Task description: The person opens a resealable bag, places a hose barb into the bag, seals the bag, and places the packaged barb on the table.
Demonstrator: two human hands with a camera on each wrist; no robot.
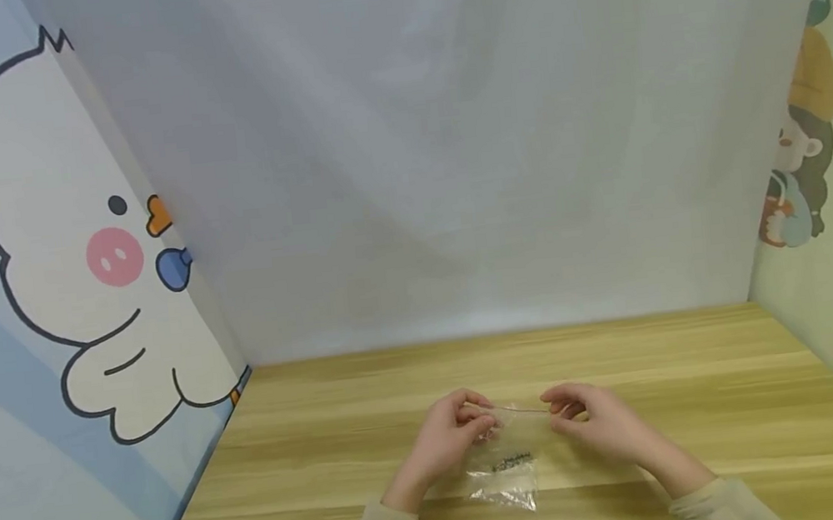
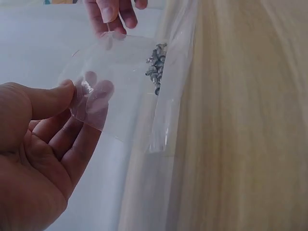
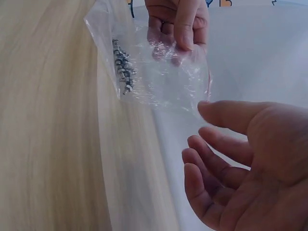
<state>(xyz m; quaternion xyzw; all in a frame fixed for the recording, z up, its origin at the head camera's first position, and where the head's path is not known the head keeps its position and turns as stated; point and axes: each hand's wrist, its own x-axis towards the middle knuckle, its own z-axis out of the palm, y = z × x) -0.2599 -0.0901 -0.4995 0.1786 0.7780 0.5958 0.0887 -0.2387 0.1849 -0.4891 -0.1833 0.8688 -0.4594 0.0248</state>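
Observation:
A clear plastic zip bag (image 1: 503,486) hangs between the hands, close over the table. Small dark metal screws (image 2: 156,67) lie bunched near its bottom, also visible through the film in the right wrist view. My left hand (image 1: 451,431) pinches the bag's upper left part between thumb and fingers, and the fingers behind show through the plastic. At the opposite upper corner, my right hand (image 1: 598,422) has its thumb and index finger on the bag's edge. Its other fingers curl loosely below. A thin reddish line along the top edge runs straight between both hands.
The wood-grain table (image 1: 313,437) spreads out around the hands. Behind it hangs a plain pale curtain (image 1: 452,164). Printed cloth panels stand at both sides, the left one with a white cartoon bird (image 1: 42,204).

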